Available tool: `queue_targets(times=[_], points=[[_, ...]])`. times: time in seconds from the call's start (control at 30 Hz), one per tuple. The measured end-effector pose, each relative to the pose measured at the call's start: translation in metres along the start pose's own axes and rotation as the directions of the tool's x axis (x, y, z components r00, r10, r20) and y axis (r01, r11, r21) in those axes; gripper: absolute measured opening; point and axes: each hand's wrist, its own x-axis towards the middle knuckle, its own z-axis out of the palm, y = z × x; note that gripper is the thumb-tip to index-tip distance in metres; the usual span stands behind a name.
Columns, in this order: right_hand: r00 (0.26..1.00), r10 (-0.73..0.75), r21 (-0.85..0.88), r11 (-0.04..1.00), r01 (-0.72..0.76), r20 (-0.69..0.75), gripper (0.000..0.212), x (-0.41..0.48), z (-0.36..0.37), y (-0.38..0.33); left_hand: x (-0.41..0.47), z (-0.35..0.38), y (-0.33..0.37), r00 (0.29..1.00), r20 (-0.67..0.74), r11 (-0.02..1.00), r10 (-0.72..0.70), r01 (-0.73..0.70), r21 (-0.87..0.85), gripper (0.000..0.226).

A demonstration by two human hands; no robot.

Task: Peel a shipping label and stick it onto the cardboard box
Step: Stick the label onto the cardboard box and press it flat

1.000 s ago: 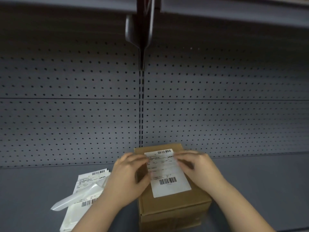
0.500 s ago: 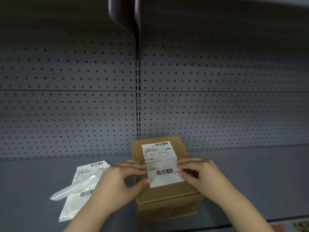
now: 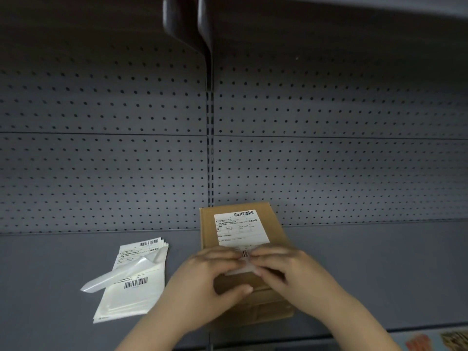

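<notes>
Label [image 3: 240, 230] lies lengthwise on box [image 3: 278, 231], barcode end twd pegboard [image 3: 101, 173].

We see a plain brown rectangular cardboard box [image 3: 240, 249] bearing a white paper shipping label [image 3: 240, 228] printed with black barcodes, a grey metal shelf [image 3: 367, 274], and a grey back panel dotted with dark holes [image 3: 101, 173].
</notes>
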Motion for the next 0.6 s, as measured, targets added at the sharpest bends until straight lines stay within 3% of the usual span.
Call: queue_targets(times=[0.1,0.2,0.43,0.6], points=[[0.988,0.085,0.051,0.996,-0.079,-0.127,0.016,-0.011,-0.014,0.021,-0.009,-0.008,-0.015,0.994,-0.095,0.997,-0.054,0.050,-0.050,0.044],[0.979,0.122,0.082,0.991,-0.109,-0.165,0.018,-0.018,-0.017,0.029,-0.013,-0.011,-0.019,0.983,-0.170,0.996,-0.074,0.065,-0.056,0.035],[0.989,0.002,-0.080,0.997,-0.015,-0.149,0.021,-0.016,-0.013,0.010,-0.011,-0.005,-0.006,0.992,-0.125,0.998,0.011,-0.003,0.057,0.018],[0.992,-0.127,-0.029,0.992,0.126,-0.026,0.022,-0.014,0.004,-0.006,-0.013,0.015,0.013,0.992,-0.084,0.991,0.100,-0.092,0.094,0.030]])
